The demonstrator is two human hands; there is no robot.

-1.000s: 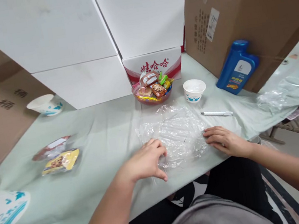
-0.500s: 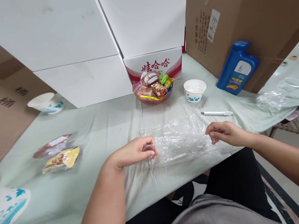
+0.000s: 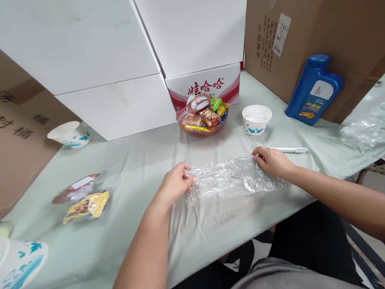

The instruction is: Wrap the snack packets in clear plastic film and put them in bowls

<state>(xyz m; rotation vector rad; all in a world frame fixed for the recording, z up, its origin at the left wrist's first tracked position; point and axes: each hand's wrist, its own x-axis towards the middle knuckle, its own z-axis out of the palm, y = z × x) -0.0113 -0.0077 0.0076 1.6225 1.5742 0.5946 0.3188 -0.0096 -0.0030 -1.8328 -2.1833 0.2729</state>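
A clear, crinkled plastic bag (image 3: 227, 180) lies stretched sideways on the cloth in front of me. My left hand (image 3: 176, 183) pinches its left end, thumb against fingers. At the far right corner, my right hand (image 3: 270, 159) has its fingers closed on the bag's edge. Right beside that hand, partly covered by it, is a white pen (image 3: 292, 149). Beyond the bag stands a bowl of wrapped snacks (image 3: 205, 130), with a white paper cup (image 3: 257, 120) to its right.
Two packaged snacks (image 3: 86, 206) lie at the left, near a large paper cup (image 3: 19, 267) and another paper cup (image 3: 70, 134). A blue bottle (image 3: 314, 90) leans by a cardboard box (image 3: 291, 28) at right. White boxes (image 3: 197, 28) line the back. Crumpled clear plastic (image 3: 360, 131) lies far right.
Both hands have moved away from me, up along the bag, and slightly closer together. The bag's far edge now lies straighter between them. The view has shifted a little.
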